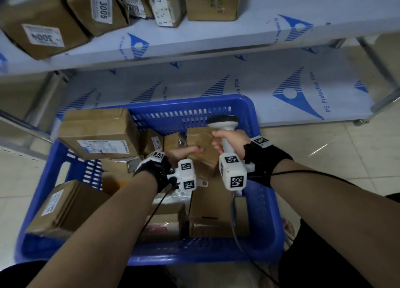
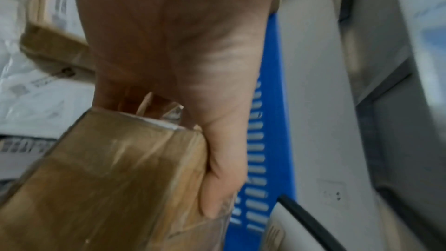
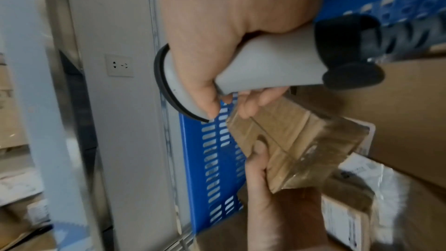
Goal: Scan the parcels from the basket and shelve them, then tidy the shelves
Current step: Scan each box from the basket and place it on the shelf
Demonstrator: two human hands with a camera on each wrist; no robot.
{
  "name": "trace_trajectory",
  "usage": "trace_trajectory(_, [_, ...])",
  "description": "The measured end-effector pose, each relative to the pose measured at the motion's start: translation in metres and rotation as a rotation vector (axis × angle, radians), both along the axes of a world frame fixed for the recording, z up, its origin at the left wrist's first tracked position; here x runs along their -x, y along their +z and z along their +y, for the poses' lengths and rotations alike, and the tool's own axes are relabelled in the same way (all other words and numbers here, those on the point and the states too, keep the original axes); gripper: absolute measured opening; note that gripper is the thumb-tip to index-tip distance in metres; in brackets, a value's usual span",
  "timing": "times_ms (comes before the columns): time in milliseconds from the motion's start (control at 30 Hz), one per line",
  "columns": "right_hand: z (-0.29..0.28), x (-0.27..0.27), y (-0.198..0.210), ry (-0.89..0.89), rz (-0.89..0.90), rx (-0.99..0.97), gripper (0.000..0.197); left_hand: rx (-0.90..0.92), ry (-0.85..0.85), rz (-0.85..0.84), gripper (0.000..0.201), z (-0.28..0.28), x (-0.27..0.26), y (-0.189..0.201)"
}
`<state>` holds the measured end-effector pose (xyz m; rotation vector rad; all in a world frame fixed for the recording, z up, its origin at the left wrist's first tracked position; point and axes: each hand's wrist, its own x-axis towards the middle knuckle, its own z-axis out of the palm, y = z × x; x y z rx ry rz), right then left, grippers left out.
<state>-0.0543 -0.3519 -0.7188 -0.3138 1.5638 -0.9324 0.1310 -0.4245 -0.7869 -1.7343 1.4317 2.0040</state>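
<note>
A blue slotted basket (image 1: 266, 222) on the floor holds several brown parcels. My left hand (image 1: 184, 152) grips a small taped cardboard parcel (image 1: 200, 144) above the basket; the left wrist view shows my thumb (image 2: 217, 188) pressed along the parcel (image 2: 108, 178). My right hand (image 1: 229, 140) holds a grey handheld scanner (image 1: 224, 125) by its handle, head pointing away, just right of the parcel. In the right wrist view the scanner (image 3: 277, 64) sits above the parcel (image 3: 296, 144), and my left hand (image 3: 270, 198) holds the parcel from below.
A white shelf (image 1: 216, 36) with blue film logos carries several labelled boxes (image 1: 43, 27) at upper left. The lower shelf board (image 1: 281, 88) lies behind the basket. A large box (image 1: 97, 134) leans on the basket's left rim. Tiled floor (image 1: 346, 153) lies to the right.
</note>
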Motion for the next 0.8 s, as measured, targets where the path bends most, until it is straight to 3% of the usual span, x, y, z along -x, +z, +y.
trace_trajectory(100, [0.005,-0.022,0.017,-0.005,-0.078,0.05,0.012,0.104,0.127,0.033,0.053,0.014,-0.016,0.061])
trace_trajectory(200, [0.012,-0.041,0.032,-0.016,-0.065,0.118,0.014,0.257,0.207,0.099,0.041,0.026,-0.03,0.091])
trace_trajectory(400, [0.031,-0.055,0.051,-0.045,0.012,0.19,0.019,0.291,0.374,0.197,0.051,0.05,-0.046,0.113])
trace_trajectory(500, [0.04,-0.058,0.064,-0.056,0.017,0.215,0.035,0.187,0.501,0.28,0.058,0.056,-0.047,0.126])
trace_trajectory(667, [0.047,-0.057,0.081,-0.081,-0.031,0.256,0.027,0.014,0.592,0.394,0.057,0.064,-0.052,0.141])
trace_trajectory(800, [0.046,-0.055,0.082,-0.089,0.007,0.307,0.024,0.157,0.526,0.367,0.051,0.066,-0.052,0.147])
